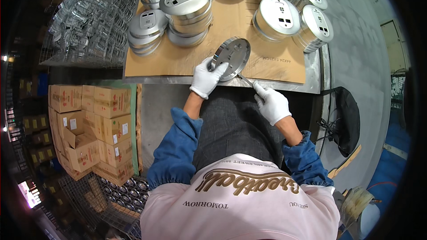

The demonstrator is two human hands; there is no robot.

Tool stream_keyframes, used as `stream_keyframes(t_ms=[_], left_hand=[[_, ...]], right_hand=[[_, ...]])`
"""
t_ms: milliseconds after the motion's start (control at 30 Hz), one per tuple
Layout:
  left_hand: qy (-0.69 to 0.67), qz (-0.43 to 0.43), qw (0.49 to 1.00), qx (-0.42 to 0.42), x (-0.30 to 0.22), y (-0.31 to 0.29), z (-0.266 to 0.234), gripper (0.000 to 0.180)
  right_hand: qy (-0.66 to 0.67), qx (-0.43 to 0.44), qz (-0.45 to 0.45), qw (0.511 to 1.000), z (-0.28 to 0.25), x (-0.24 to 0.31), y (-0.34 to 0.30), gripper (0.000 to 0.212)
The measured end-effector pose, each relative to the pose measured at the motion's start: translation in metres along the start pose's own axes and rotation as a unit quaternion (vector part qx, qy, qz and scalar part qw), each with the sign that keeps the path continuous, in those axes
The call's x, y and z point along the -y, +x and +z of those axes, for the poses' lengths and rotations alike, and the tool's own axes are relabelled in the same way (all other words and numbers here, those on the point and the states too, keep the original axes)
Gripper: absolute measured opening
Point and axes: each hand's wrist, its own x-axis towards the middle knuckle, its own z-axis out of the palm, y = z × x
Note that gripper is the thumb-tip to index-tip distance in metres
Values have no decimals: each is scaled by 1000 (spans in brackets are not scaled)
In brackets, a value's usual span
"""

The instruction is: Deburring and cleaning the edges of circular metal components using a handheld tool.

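In my white-gloved left hand (207, 79) is a round, shallow metal cover (239, 57), tilted up at the front edge of the table. The fingers grip its rim while the thumb lies over its grey face, which has small slots and raised parts. My right hand (273, 105), gloved too, is closed round a thin, flat metal tool (245, 80). The tool's far end meets the lower rim of the cover; its exact kind is too small to tell. Beyond both hands, stacks of silver round covers (186, 5) with oval recessed panels stand on a cardboard sheet (231, 24).
More stacked covers (278, 17) stand at the right of the sheet. A wire basket (89, 26) at the far left is heaped with shiny metal parts. Cardboard boxes (113, 102) are piled at the left, and a black bag (348, 120) hangs at the right.
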Motion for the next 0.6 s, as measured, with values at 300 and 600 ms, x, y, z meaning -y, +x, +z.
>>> stream_keyframes(t_ms=[300, 600], left_hand=[[-171, -177, 966, 84, -17, 3, -22, 32], [-259, -217, 941, 28, -20, -1, -10, 29]], right_hand=[[26, 5, 25, 999, 3, -13, -5, 38], [64, -9, 23, 998, 16, -22, -4, 36]])
